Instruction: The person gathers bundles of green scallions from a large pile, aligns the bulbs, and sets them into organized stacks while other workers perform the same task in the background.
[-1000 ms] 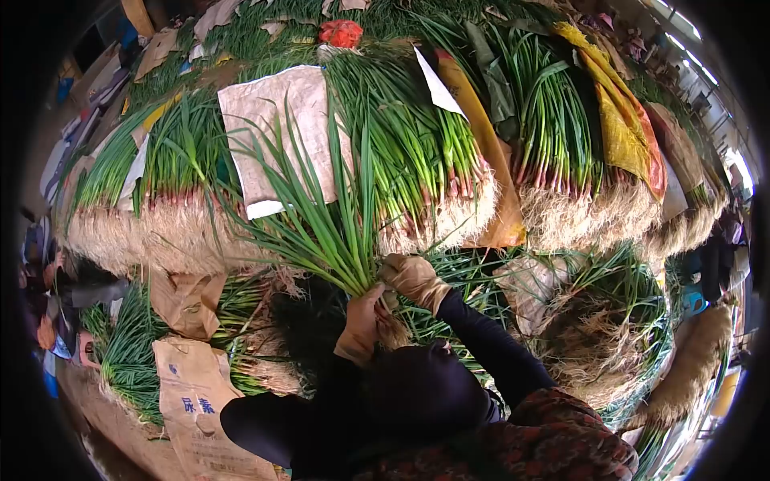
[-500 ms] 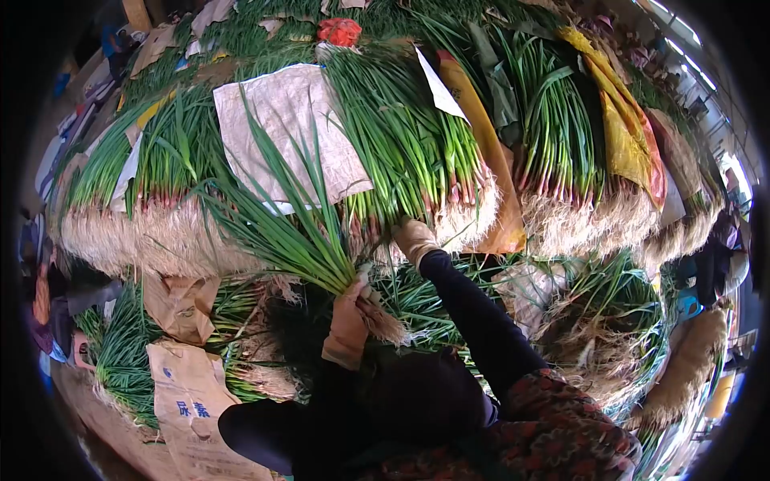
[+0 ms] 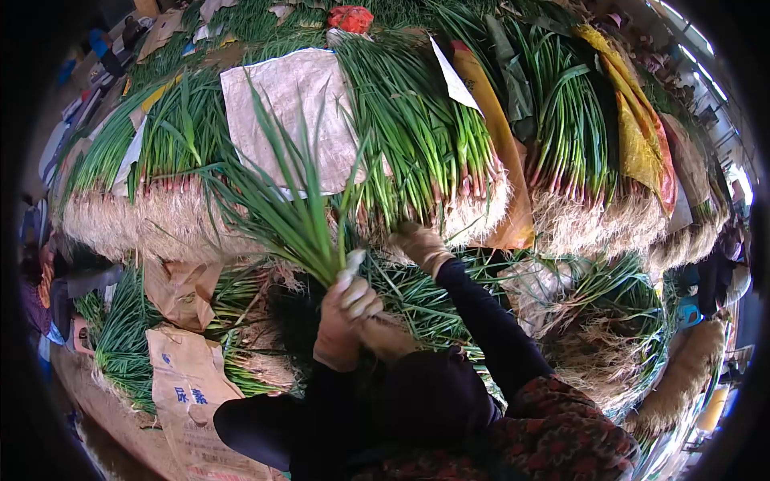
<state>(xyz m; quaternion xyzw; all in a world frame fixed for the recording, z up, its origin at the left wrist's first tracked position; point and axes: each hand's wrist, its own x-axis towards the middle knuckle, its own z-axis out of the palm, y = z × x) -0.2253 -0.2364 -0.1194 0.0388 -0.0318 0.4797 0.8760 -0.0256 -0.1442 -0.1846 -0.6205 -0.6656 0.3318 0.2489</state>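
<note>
Green leafy bunch [image 3: 309, 236] with pale stringy roots: drawn slightly back since half a second ago from the stacked row of green stalks [image 3: 421, 132].
Left hand [image 3: 345, 314]: wrapped around its stems; a slack grip could let some slip.
Right hand [image 3: 421, 247]: against the row, fingertips hidden, closure unclear; hard tugging might snap stems.
Beige woven sheet [image 3: 289, 112]: behind the leaf tips, which could snag.

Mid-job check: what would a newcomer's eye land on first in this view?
First, the fanned bunch of green stalks gripped in the left hand, near the centre. Next, the pale sheet lying over the stacked greens behind it. The bright red bundle at the top edge also stands out.
</note>
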